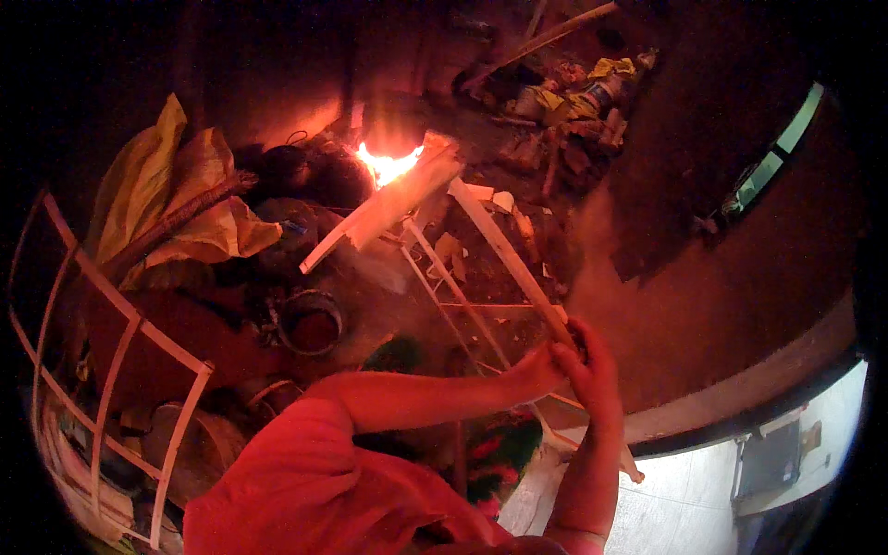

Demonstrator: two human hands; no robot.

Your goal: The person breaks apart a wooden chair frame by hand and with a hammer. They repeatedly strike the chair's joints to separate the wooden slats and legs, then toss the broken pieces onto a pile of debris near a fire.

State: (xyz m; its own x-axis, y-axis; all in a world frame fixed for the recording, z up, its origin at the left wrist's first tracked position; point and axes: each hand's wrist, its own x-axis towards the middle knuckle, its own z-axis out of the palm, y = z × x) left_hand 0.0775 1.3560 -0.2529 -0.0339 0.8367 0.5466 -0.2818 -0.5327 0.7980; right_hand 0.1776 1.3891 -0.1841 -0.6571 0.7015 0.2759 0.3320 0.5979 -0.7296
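In reddish light, my left hand (pixel 538 371) and my right hand (pixel 586 364) are close together around the lower end of a long wooden stick (pixel 510 257). From them the stick slants up and left towards a wide wooden board (pixel 402 198). Whether the stick and board are joined, I cannot tell. Just behind the board's upper part burns a bright fire (pixel 390 166). Thin wooden bars (pixel 458 281) run below the board to the left of the stick. My fingers overlap, so the exact grip of each hand is partly hidden.
A bucket-like round container (pixel 313 322) stands left of the bars. Further left are a large yellowish sheet or sack (pixel 201 187) and a barred frame (pixel 114 291). Scraps and a yellow wrapper (pixel 610 68) lie at the upper right. A bright doorway area (pixel 680 492) shows at the lower right.
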